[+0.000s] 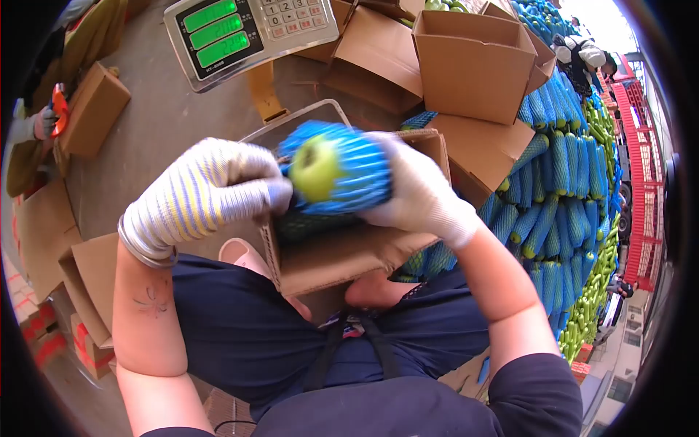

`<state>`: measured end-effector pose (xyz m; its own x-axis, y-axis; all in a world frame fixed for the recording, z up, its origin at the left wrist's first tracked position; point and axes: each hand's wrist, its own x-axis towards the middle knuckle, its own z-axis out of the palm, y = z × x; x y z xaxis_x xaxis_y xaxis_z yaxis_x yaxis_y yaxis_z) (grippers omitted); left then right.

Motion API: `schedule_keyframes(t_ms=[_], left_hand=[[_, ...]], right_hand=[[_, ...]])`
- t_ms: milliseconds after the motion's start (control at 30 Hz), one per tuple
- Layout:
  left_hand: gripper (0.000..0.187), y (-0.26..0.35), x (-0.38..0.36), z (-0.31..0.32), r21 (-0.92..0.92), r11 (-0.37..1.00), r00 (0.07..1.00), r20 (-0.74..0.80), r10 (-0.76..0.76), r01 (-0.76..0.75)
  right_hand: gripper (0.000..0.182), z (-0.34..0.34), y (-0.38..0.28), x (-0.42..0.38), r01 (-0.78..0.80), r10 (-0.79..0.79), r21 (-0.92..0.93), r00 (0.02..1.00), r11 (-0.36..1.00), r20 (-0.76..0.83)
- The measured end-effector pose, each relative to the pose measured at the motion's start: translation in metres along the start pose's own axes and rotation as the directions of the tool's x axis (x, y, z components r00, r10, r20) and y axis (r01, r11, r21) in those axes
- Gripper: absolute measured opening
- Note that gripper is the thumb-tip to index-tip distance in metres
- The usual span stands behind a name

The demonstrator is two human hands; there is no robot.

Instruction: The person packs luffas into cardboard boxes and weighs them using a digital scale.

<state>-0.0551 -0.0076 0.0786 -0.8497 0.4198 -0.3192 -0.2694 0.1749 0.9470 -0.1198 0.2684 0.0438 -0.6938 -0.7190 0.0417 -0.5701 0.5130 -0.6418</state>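
Note:
A long green gourd in a blue net sleeve (364,171) is held up over an open cardboard box (328,266), its bare green end facing left and blurred by motion. My right hand (429,193), in a white knit glove, wraps round the gourd's right side. At the gourd's left end is my left hand (215,182), in a striped glove, its fingers curled and pressed together. I cannot tell what those fingertips pinch. The box stands between my knees, and its inside is partly hidden by the gourd.
A digital scale display (226,33) stands ahead on a yellow post. Empty-looking cardboard boxes (473,69) lie ahead right. Stacked gourds in blue nets (561,167) fill the right side. At far left, another person's gloved hand (44,124) holds an orange tool beside a box (95,109).

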Motion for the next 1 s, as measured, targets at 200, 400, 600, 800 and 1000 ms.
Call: schedule_keyframes(t_ms=[200, 400, 600, 800, 1000], left_hand=[[0.083, 0.008, 0.023, 0.052, -0.033, 0.87, 0.856, -0.203, 0.476, -0.492], [0.097, 0.03, 0.042, 0.056, -0.317, 0.948, 0.976, 0.19, 0.101, -0.037], [0.097, 0.023, 0.052, 0.079, -0.568, 0.822, 0.94, 0.306, 0.153, 0.051], [0.084, 0.027, 0.032, 0.095, -0.634, 0.773, 0.997, 0.069, 0.028, 0.022], [0.089, 0.005, 0.018, 0.102, -0.556, 0.831, 0.992, -0.117, -0.056, -0.019]], right_hand=[[0.093, -0.025, -0.02, -0.052, 0.13, 0.315, 0.885, 0.903, 0.448, -0.292], [0.093, -0.025, -0.038, -0.059, 0.431, 0.298, 0.881, 0.83, 0.195, -0.472], [0.091, -0.058, -0.029, -0.087, 0.631, 0.375, 0.758, 0.671, 0.166, -0.64], [0.087, -0.013, -0.03, -0.089, 0.453, 0.493, 0.8, 0.631, 0.393, -0.6], [0.08, 0.025, -0.036, -0.073, 0.193, 0.324, 0.699, 0.781, 0.688, -0.534]])
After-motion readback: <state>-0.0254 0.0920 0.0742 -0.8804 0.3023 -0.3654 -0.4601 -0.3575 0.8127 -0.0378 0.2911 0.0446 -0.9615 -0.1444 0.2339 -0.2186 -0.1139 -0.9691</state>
